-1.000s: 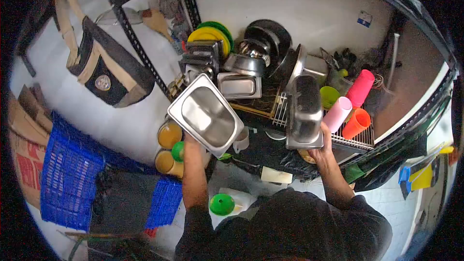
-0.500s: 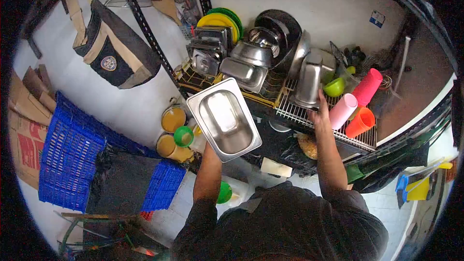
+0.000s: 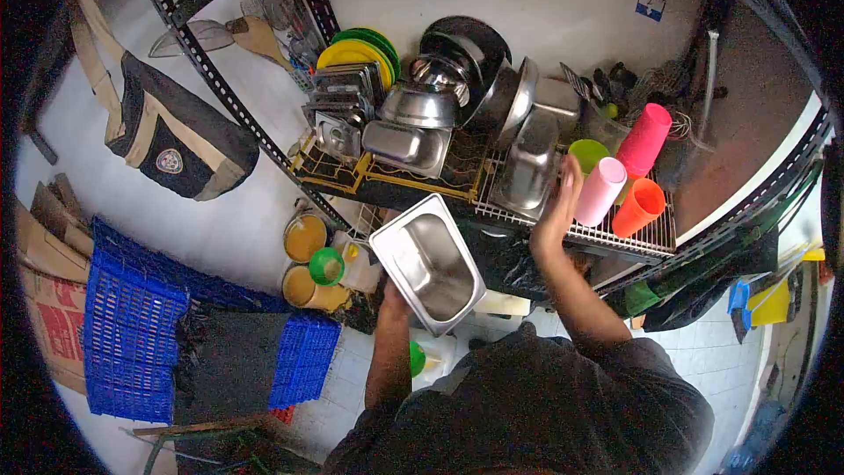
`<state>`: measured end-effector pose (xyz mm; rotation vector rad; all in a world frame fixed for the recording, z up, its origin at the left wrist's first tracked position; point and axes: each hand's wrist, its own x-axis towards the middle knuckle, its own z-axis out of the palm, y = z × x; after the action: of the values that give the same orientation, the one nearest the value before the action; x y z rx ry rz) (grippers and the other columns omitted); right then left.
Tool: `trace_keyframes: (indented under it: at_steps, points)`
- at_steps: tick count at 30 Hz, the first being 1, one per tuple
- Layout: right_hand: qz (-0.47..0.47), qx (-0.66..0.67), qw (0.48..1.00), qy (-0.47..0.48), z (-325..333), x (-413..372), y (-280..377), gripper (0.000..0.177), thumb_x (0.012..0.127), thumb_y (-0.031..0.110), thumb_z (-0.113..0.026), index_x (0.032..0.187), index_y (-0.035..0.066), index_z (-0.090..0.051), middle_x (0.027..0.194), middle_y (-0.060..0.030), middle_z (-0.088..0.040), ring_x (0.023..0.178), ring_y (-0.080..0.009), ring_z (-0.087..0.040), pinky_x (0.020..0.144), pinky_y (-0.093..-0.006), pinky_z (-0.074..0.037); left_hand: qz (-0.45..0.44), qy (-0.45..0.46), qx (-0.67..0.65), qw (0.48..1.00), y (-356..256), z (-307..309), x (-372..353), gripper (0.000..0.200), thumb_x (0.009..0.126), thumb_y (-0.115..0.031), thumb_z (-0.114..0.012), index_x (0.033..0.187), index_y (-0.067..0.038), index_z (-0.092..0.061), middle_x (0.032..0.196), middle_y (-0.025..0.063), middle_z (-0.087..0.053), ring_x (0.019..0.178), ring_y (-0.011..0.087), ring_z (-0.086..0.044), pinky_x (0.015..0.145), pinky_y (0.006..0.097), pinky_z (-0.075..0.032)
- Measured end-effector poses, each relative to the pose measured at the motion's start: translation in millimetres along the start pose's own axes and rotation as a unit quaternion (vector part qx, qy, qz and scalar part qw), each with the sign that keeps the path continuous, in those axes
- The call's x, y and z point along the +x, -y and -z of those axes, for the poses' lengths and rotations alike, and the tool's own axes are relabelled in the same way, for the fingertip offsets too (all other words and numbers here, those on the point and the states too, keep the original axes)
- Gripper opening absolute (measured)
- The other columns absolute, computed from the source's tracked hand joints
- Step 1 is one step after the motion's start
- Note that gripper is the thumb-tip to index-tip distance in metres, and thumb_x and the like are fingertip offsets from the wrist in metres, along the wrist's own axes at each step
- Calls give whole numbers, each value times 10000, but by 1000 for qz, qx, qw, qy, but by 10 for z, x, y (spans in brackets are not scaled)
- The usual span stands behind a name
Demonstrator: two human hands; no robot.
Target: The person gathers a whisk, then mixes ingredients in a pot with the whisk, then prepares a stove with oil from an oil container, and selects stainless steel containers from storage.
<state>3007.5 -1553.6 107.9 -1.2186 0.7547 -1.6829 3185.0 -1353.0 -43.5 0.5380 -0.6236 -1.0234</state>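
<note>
My left hand [image 3: 393,295] holds a rectangular stainless steel food pan [image 3: 432,266] in front of the shelf, its hollow side facing me. The pan hides most of those fingers. My right hand [image 3: 556,215] is raised at the front of the white wire rack [image 3: 587,233], fingers stretched out and nothing in its grasp. Just left of it, another steel food pan [image 3: 530,163] rests upside down on the rack. To its right are a pale pink cup [image 3: 603,192], an orange cup [image 3: 639,208], a red cup [image 3: 646,141] and a lime-green cup [image 3: 587,155].
Left on the shelf, a yellow rack [image 3: 359,178] bears steel lids [image 3: 338,135], yellow plates [image 3: 352,54] and steel bowls [image 3: 419,105]. A blue crate [image 3: 132,325] stands at lower left; a dark bag [image 3: 176,136] hangs above it.
The held food pan has moved down and slightly right. My right hand has left the other pan, which now sits upside down on the wire rack. The camera view has shifted.
</note>
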Motion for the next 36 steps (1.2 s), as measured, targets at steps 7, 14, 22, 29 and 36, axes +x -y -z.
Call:
trace_keyframes:
  at_steps: [7,14,22,29,36]
  points:
    - [-201,-32,907,368,545,-528,-78,464,847,271,-550,1201,3,-416,1102,-93,-485,1032,-155,-448,875,-287,-367,95,17,221,970,-521,-984,399,840,554,-405,-782,1203,-43,-390,1080,44,-516,988,172,-499,861,345,-409]
    - [-136,-32,936,324,791,-424,223,257,889,167,-488,1062,-20,-519,827,-10,-536,779,-75,-458,711,-224,-392,-130,222,714,651,-1187,-1293,1601,842,625,-426,-720,1288,-81,-333,1319,128,-343,1254,279,-258,1032,447,-149]
    - [-127,-148,915,352,1498,-461,367,191,884,194,-505,946,21,-558,788,22,-530,747,-74,-440,660,-241,-378,-136,190,845,480,-1567,-997,2284,701,497,-118,-782,1132,-114,-487,1115,79,-491,1066,301,-458,943,417,-335]
    - [-234,-115,928,268,2319,-521,375,200,896,194,-475,922,6,-540,735,21,-494,684,-70,-401,623,-225,-349,-12,119,607,786,-2109,-1746,2042,860,484,-90,-798,1240,-29,-393,1193,110,-471,1106,206,-450,937,316,-352]
    - [-96,-81,966,227,2927,-323,1450,307,850,151,-499,1100,-28,-501,987,-73,-580,893,-137,-537,785,-274,-431,201,83,304,928,19,-2375,511,985,405,-87,-818,1263,-47,-336,1176,92,-472,1078,216,-457,899,364,-395]
